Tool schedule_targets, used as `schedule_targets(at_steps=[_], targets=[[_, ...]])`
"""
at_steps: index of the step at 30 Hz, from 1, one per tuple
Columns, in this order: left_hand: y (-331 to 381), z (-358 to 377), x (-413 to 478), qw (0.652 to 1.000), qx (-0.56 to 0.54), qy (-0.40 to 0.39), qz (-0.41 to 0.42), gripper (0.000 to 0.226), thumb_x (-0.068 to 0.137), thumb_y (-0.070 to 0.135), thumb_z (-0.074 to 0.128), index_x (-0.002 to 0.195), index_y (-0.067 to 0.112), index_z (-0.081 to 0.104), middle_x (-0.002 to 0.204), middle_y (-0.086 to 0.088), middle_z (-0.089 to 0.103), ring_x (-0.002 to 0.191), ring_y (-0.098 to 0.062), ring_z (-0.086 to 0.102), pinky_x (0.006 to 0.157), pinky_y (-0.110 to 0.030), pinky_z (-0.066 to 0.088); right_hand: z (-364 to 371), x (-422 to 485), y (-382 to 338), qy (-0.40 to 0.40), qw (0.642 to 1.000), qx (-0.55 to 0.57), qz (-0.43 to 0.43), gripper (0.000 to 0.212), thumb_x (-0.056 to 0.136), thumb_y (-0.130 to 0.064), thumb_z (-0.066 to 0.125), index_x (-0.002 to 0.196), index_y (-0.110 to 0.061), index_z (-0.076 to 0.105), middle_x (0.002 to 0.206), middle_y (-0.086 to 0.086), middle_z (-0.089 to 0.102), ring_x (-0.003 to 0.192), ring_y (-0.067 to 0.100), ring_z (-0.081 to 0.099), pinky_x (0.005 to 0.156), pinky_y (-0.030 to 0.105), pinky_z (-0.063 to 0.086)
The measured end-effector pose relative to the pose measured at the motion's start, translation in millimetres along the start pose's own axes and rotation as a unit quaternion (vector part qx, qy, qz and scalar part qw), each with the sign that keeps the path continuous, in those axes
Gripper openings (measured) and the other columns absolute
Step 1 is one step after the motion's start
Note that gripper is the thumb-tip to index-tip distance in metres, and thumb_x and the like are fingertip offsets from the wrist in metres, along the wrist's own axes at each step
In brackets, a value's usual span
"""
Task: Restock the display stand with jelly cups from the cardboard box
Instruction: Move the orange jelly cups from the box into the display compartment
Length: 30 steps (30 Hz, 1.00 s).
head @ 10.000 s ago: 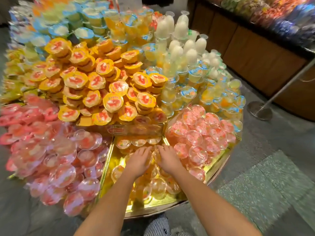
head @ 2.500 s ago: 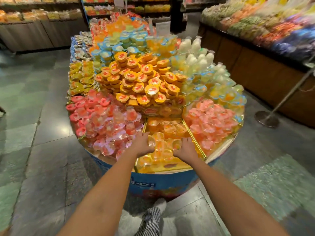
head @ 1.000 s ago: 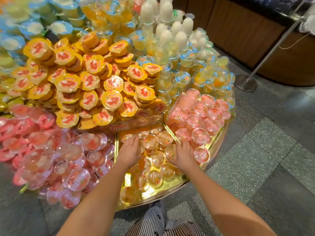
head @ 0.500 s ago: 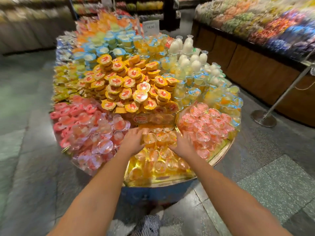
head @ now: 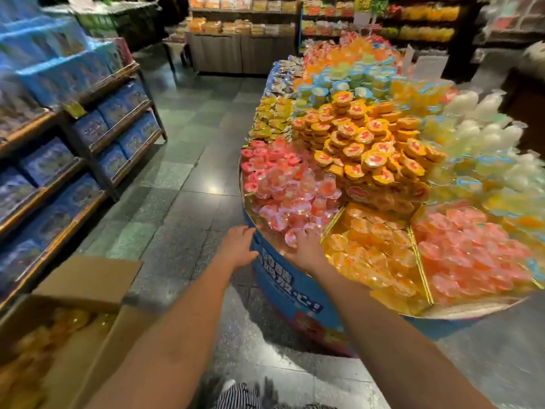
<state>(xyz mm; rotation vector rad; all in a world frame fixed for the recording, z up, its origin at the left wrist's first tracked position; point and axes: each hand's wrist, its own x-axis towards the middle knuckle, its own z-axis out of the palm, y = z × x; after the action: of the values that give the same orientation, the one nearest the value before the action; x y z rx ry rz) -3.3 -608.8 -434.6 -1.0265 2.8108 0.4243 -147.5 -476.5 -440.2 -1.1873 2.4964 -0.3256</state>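
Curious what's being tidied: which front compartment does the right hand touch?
The leftmost, clear-pink cups; the right hand lies left of the gold divider, off the orange cups.

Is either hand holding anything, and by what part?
Nothing in the left hand; the right hand rests on clear pink jelly cups, grip unclear.

Round blue-walled display stand (head: 290, 292) on grey tile floor (head: 182, 202) — gold-lined sections full of pink, orange, yellow jelly cups (head: 377, 240)
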Motion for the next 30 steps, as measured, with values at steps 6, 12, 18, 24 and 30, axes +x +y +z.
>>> schedule_targets(at_steps=[6,12,18,24,30], targets=[[-102.9,-1.0,-65.6,0.992,-0.065,0.004,-0.105,0.067,0.096,0.039,0.054,0.151,0.012,0.026,0.154,-0.012,0.025,0.141,-0.029,0.024,0.114,-0.039,0.026,61.6,-0.7,-114.5,-0.101,0.992,-0.033,-0.074,0.078,0.091,-0.048,0.062,0.151,-0.015,0.025,0.156,0.016,0.017,0.144,0.035,0.019,0.112,0.048,0.031],[-235.4,8.9,-147.6,0.966,-0.119,-0.026,-0.227,0.062,0.099,0.039,0.048,0.151,0.016,0.024,0.155,-0.011,0.024,0.143,-0.03,0.02,0.112,-0.047,0.023,129.7,-4.6,-248.2,-0.165,0.975,-0.061,-0.138,0.073,0.092,-0.044,0.06,0.149,-0.011,0.028,0.153,0.018,0.021,0.142,0.036,0.019,0.113,0.047,0.028],[-353.4,19.7,-216.7,0.938,-0.11,0.0,-0.328,0.059,0.093,0.037,0.051,0.145,0.016,0.035,0.148,-0.009,0.036,0.137,-0.03,0.029,0.111,-0.048,0.032,198.6,-27.5,-367.0,-0.214,0.954,-0.065,-0.201,0.065,0.099,-0.035,0.052,0.151,-0.011,0.022,0.155,0.019,0.016,0.145,0.036,0.012,0.114,0.048,0.023],[-418.7,63.7,-285.9,0.897,-0.16,-0.01,-0.412,0.062,0.093,0.032,0.052,0.149,0.019,0.03,0.15,-0.008,0.033,0.14,-0.029,0.027,0.112,-0.048,0.03,250.2,-43.0,-429.4,-0.245,0.928,-0.122,-0.253,0.058,0.094,-0.022,0.051,0.148,-0.014,0.03,0.15,0.019,0.024,0.143,0.036,0.015,0.112,0.049,0.024],[-443.0,119.8,-324.1,0.838,-0.235,-0.021,-0.493,0.067,0.095,0.032,0.053,0.153,0.021,0.021,0.157,-0.008,0.022,0.146,-0.03,0.014,0.118,-0.047,0.022,298.6,-32.3,-449.6,-0.288,0.88,-0.22,-0.308,0.059,0.091,-0.026,0.051,0.146,-0.015,0.031,0.148,0.018,0.029,0.138,0.038,0.024,0.111,0.049,0.029]])
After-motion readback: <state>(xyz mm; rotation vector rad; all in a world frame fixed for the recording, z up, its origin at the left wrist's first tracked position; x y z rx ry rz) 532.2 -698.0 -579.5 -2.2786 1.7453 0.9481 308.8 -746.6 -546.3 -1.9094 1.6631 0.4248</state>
